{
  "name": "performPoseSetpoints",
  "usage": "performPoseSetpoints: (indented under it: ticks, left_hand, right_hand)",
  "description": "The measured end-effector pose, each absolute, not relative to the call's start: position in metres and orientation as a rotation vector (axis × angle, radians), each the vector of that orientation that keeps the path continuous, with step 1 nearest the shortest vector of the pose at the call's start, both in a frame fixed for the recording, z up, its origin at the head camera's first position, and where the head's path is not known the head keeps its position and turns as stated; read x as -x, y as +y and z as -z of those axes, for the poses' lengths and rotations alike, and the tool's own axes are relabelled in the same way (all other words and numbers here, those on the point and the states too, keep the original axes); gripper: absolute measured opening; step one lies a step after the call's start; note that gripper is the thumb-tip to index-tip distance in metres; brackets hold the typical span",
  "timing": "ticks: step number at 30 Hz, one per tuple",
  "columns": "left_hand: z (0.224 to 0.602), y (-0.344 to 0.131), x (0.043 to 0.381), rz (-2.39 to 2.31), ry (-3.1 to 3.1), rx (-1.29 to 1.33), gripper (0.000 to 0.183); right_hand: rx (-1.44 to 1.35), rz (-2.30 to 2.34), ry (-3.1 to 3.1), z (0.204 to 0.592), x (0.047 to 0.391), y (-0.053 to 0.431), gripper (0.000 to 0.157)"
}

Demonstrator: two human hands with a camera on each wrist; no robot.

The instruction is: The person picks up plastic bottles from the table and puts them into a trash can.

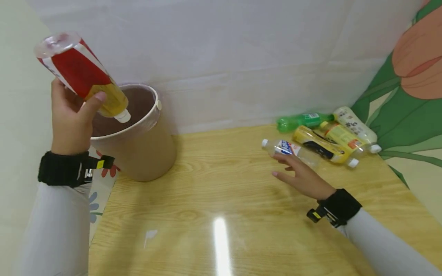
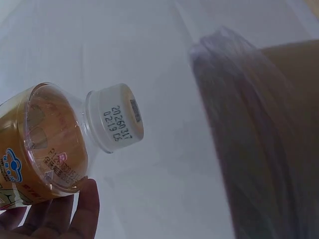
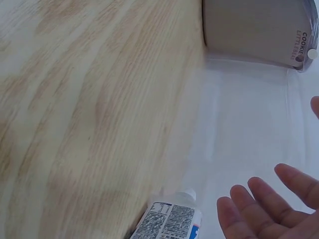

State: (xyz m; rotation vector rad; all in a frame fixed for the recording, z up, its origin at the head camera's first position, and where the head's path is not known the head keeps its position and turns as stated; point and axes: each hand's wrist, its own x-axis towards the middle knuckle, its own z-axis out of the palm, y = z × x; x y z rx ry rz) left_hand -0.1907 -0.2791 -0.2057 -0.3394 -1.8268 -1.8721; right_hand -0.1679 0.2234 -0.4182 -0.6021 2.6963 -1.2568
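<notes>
My left hand (image 1: 74,122) grips a plastic bottle with a red and yellow label (image 1: 83,73), tilted cap-down above the mouth of a beige bin (image 1: 145,153). In the left wrist view the bottle's white cap (image 2: 115,118) points toward the bin, with fingers curled under the label. My right hand (image 1: 304,176) holds nothing; its fingers are loosely spread near a clear bottle with a blue and white label (image 1: 297,150) lying on the table. In the right wrist view the open fingers are beside that bottle (image 3: 169,219).
Right of the clear bottle lie a green bottle (image 1: 300,122), a yellow and black bottle (image 1: 321,145), a yellow-labelled bottle (image 1: 345,137) and a whitish bottle (image 1: 355,123). A thin plastic liner covers the bin's rim. White cloth (image 1: 241,65) hangs behind the wooden table (image 1: 207,184).
</notes>
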Motion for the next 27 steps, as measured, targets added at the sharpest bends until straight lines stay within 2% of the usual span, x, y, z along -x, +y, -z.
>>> performPoseSetpoints:
  ticks: [7,12,27]
  left_hand:
    - [0.209,-0.322,0.214,1.894,-1.934,-0.005,0.070]
    - [0.217,-0.336,0.217,1.847,-2.067,-0.196,0.075]
    - [0.227,-0.339,0.215,1.836,-2.101,-0.239,0.080]
  right_hand:
    - [0.582,1.262,2.709,0.421,0.164,0.227,0.061]
    - [0.580,1.269,2.710,0.425,0.165,0.227,0.060]
    - [0.540,1.114,2.870,0.429,0.177,0.238,0.060]
